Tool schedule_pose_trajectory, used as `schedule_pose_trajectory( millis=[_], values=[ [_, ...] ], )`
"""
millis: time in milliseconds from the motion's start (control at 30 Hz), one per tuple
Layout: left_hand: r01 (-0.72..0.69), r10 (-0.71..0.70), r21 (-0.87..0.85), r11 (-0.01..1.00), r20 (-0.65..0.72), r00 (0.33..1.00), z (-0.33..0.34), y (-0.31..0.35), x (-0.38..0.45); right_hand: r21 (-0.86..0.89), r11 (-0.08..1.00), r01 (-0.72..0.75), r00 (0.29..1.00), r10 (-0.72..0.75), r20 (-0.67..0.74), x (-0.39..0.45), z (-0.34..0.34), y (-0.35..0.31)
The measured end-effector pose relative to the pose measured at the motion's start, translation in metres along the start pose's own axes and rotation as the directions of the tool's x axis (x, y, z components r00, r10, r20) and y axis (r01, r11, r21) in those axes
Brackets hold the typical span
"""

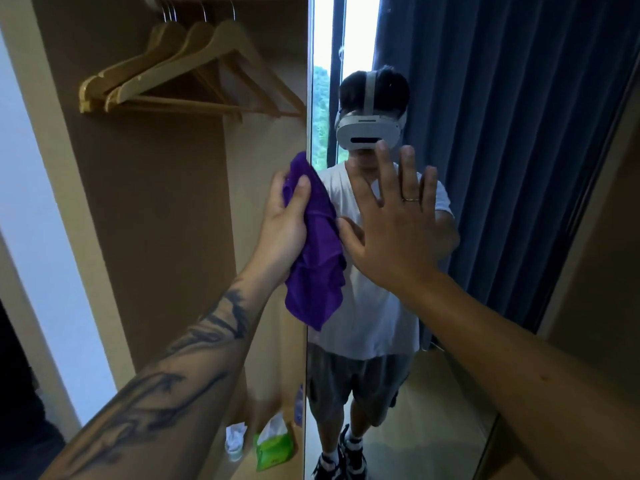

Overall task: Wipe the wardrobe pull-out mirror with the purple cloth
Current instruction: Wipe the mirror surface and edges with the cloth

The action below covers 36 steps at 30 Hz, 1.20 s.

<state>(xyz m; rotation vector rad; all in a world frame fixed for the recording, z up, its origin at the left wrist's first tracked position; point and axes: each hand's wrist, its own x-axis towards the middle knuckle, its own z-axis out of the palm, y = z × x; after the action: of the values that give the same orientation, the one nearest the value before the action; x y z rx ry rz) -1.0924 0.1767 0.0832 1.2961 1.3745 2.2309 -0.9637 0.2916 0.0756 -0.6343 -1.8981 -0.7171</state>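
Observation:
The tall pull-out mirror [485,168] stands on the right of the open wardrobe, its left edge running down the middle of the view. My left hand [284,223] grips the bunched purple cloth [317,265] right at that edge, and the cloth hangs down over the glass. My right hand [394,220] is raised with fingers spread and straight, held flat toward the mirror beside the cloth; I cannot tell if the palm touches the glass. The mirror reflects a person in a white shirt and a blue curtain.
Several wooden hangers [180,71] hang on the rail at upper left inside the wardrobe. On the wardrobe floor lie a green wipes pack [273,445] and a crumpled white tissue [235,438]. A pale wall [52,254] borders the wardrobe on the left.

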Motion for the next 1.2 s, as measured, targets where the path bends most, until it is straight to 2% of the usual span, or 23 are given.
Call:
schedule_pose_trajectory(
  millis=[300, 467, 567, 767, 1033, 1100, 1200],
  values=[
    [0.113, -0.112, -0.11, 0.987, 0.021, 0.994, -0.004, -0.043, -0.038, 0.036, 0.999, -0.01, 1.0, 0.01, 0.0, -0.002, -0.007, -0.001],
    [0.027, -0.026, -0.122, 0.992, 0.009, 1.0, 0.004, 0.01, -0.003, 0.05, 0.999, -0.005, 1.0, 0.005, 0.02, -0.003, -0.007, -0.001],
    [-0.03, 0.03, -0.145, 0.989, -0.004, 1.0, 0.005, 0.004, -0.003, 0.056, 0.998, 0.002, 1.0, -0.002, -0.011, -0.004, -0.007, 0.001],
    [0.163, -0.167, -0.149, 0.975, -0.012, 0.986, -0.005, -0.058, -0.055, 0.043, 0.998, 0.035, 0.999, -0.036, 0.023, -0.021, -0.004, 0.0],
    [0.037, -0.042, -0.184, 0.982, -0.025, 0.999, 0.004, -0.017, -0.018, 0.113, 0.994, 0.0, 1.0, 0.0, 0.002, -0.031, -0.002, -0.002],
    [0.076, -0.084, -0.204, 0.976, -0.029, 0.996, 0.002, -0.033, -0.032, 0.124, 0.992, -0.022, 1.0, 0.02, 0.013, -0.036, -0.002, -0.005],
    [0.214, -0.227, -0.23, 0.949, -0.034, 0.973, -0.005, -0.064, -0.064, 0.08, 0.997, -0.01, 0.999, 0.006, 0.04, -0.046, -0.001, -0.005]
  ],
)
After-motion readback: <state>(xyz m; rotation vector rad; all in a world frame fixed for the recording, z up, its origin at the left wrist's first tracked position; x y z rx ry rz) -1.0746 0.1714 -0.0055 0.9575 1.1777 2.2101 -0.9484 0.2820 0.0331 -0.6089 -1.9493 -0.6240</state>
